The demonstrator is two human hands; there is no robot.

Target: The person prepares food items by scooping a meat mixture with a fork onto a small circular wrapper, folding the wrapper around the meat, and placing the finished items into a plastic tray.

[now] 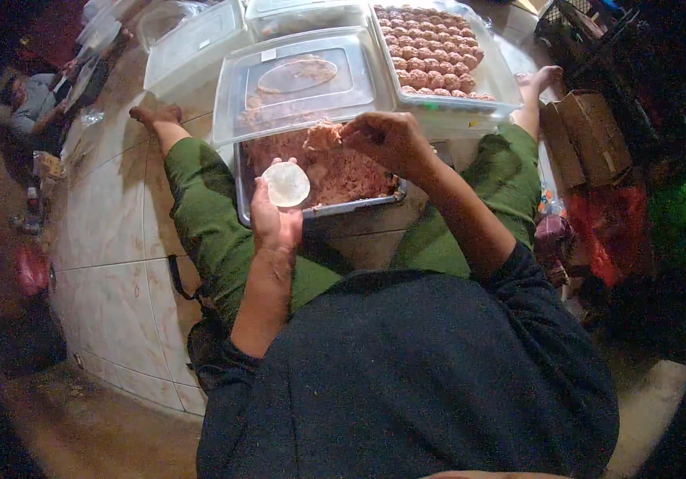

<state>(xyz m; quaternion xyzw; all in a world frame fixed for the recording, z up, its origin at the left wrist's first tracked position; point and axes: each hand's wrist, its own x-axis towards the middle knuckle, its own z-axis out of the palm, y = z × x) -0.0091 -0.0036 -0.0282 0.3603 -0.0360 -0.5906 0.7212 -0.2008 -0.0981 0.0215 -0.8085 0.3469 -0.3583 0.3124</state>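
On the palm of my left hand [276, 219] rests a round, pale, translucent disc [287, 184] that looks like a thin wrapper, fingers curled behind it. My right hand [391, 142] is closed in a pinch, a ragged clump of pinkish-brown ground mixture [324, 136] at its fingertips. Whether a small tool carries the clump I cannot tell. Both hands are over a shallow metal tray [351, 208] between my legs, spread with the same reddish-brown mixture. A translucent plastic lid [235, 88] with smears on it overlaps the tray's far edge.
Beyond, at the right, a plastic container [502, 88] holds rows of round brownish balls. More translucent containers [195, 52] stand at the far left. Cardboard boxes [590, 136] and red and green bags [674, 206] lie right. Another person [35, 108] sits at the far left on the floor.
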